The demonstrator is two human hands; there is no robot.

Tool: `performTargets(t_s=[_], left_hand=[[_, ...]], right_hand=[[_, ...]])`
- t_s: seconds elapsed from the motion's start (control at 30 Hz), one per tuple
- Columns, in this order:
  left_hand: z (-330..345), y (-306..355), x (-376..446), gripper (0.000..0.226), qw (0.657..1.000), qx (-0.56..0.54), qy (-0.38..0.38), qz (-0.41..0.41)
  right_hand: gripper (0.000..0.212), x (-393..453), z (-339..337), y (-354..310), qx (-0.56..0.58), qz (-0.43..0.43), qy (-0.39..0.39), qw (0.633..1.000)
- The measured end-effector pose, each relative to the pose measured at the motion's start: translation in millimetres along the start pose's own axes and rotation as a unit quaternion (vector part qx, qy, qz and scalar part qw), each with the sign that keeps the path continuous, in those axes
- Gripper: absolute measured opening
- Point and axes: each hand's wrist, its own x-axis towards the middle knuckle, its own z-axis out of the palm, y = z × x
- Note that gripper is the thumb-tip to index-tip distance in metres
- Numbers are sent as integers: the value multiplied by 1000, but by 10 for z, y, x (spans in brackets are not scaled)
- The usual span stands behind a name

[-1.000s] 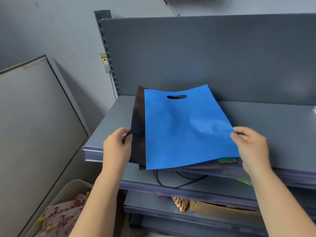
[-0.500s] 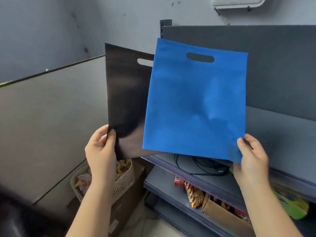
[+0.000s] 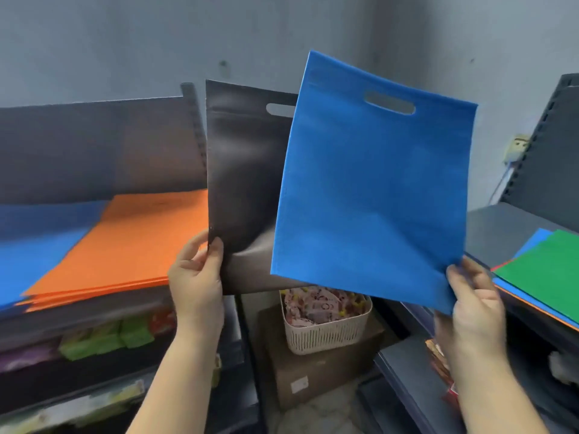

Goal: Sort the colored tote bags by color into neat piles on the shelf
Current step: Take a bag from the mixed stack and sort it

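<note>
My left hand (image 3: 197,277) pinches the lower left corner of a black tote bag (image 3: 241,183), held upright in the air. My right hand (image 3: 473,296) pinches the lower right corner of a blue tote bag (image 3: 372,189), also upright and overlapping the black one in front. On the left shelf (image 3: 94,308) lie a pile of orange bags (image 3: 125,245) and a pile of blue bags (image 3: 34,245) side by side. On the right shelf (image 3: 495,223) a mixed stack shows a green bag (image 3: 545,270) on top, with blue, red and orange edges beneath.
Between the two shelf units a white basket (image 3: 326,333) of patterned packets sits on a cardboard box (image 3: 316,377) on the floor. Lower shelves on both sides hold packaged goods. A wall socket (image 3: 517,145) is at the right.
Both bags were lifted off the right shelf and carried left. The view has swung left, so the left shelf with orange and blue piles is now in sight.
</note>
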Motion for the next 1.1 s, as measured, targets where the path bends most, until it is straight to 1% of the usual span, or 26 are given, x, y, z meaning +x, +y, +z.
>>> performTargets(t_s=[0.17, 0.23, 0.37, 0.43, 0.5, 0.63, 0.73, 0.83, 0.97, 1.1], left_hand=[[-993, 455, 194, 34, 994, 9, 101, 31], [-1414, 648, 259, 33, 990, 9, 134, 45], [-2232, 1004, 340, 22, 978, 17, 194, 72], [-2610, 1155, 370, 24, 973, 25, 214, 87], [-2990, 1291, 396, 31, 968, 42, 228, 98], [-3797, 1518, 434, 21, 957, 75, 250, 124], [-4326, 1653, 494, 24, 947, 113, 263, 149], [-4661, 1771, 627, 26, 937, 162, 259, 171], [-4876, 1891, 861, 27, 918, 227, 251, 209], [-4980, 1920, 1052, 19, 900, 249, 269, 235]], right_hand=[[28, -467, 844, 487, 12, 69, -90, 993], [24, -717, 1182, 670, 19, 93, -122, 988], [18, -1300, 1758, 1046, 16, 139, -168, 976], [18, -1618, 2026, 1210, 19, 158, -189, 969], [19, -1930, 2270, 1357, 29, 172, -205, 963], [20, -2463, 2681, 1663, 29, 193, -223, 955], [19, -2759, 2932, 1873, 29, 207, -225, 952], [18, -2914, 3147, 2022, 28, 204, -225, 952], [15, -2876, 3381, 2122, 9, 195, -225, 954], [19, -2697, 3586, 2210, -14, 173, -209, 962]])
